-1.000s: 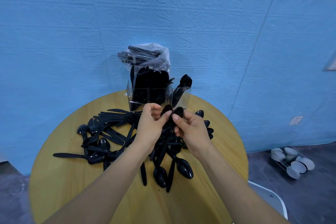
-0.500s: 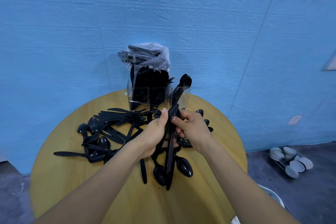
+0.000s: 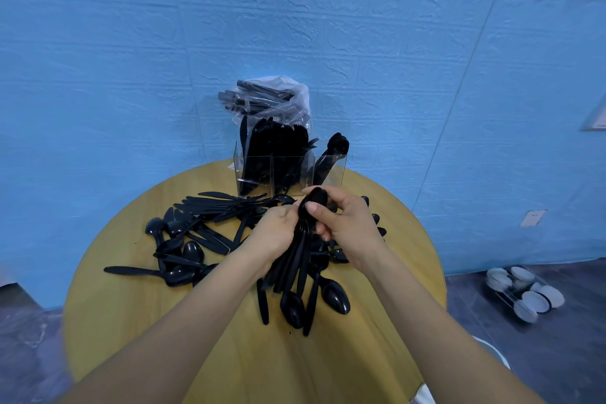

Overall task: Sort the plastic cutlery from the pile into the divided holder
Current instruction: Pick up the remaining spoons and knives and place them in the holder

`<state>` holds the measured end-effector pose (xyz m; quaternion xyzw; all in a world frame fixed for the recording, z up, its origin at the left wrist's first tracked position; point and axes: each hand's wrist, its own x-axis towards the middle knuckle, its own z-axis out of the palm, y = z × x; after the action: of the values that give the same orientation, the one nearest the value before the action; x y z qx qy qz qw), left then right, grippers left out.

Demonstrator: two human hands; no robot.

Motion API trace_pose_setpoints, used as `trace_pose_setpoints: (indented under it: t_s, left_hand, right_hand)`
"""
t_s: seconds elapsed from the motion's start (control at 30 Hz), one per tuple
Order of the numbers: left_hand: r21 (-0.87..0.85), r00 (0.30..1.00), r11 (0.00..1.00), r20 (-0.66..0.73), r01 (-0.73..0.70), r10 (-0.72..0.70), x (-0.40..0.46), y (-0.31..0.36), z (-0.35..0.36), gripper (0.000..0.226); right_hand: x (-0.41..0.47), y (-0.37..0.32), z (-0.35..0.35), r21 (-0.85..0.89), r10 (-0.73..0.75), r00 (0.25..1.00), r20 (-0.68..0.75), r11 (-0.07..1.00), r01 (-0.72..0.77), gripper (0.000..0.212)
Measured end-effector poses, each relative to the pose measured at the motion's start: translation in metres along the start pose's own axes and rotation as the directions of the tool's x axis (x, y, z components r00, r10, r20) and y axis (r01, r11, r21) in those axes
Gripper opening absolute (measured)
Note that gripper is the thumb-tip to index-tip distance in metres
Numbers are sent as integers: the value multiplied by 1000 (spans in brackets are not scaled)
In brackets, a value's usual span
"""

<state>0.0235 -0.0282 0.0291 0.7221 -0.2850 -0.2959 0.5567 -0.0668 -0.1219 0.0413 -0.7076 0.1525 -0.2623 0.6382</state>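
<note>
Both forearms reached in from the near edge of the round wooden table (image 3: 124,321), meeting above the pile of black cutlery (image 3: 196,239). The left hand (image 3: 273,234) was wrapped around a bundle of spoons (image 3: 300,249), handles angled down toward the table. The right hand (image 3: 347,226) pinched the spoon bowls at the top, thumb pressed on them, fingers curled behind. Just beyond the hands stood the clear divided holder (image 3: 292,170) at the table's far edge, knives, forks and spoons upright in its compartments, a plastic bag (image 3: 278,98) of cutlery behind.
</note>
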Motion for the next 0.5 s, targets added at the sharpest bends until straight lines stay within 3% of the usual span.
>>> trace_pose_setpoints:
  t_s: [0.1, 0.2, 0.37, 0.5]
  left_hand:
    - [-4, 996, 999, -71, -44, 44, -2, 0, 1, 43]
    - [-72, 996, 995, 37, -75, 78, -12, 5, 6, 45]
    - [54, 984, 985, 78, -164, 160, -13, 4, 9, 14]
    - [72, 964, 969, 146, -236, 224, -17, 6, 5, 17]
  right_hand:
    - [0, -1, 0, 1, 13, 999, -48, 1000, -13, 14]
    - [0, -1, 0, 5, 23, 992, -121, 1000, -22, 17]
    - [-2, -2, 2, -4, 13, 993, -116, 1000, -13, 27]
    - [-4, -3, 0, -279, -126, 991, -51, 954, 107, 30]
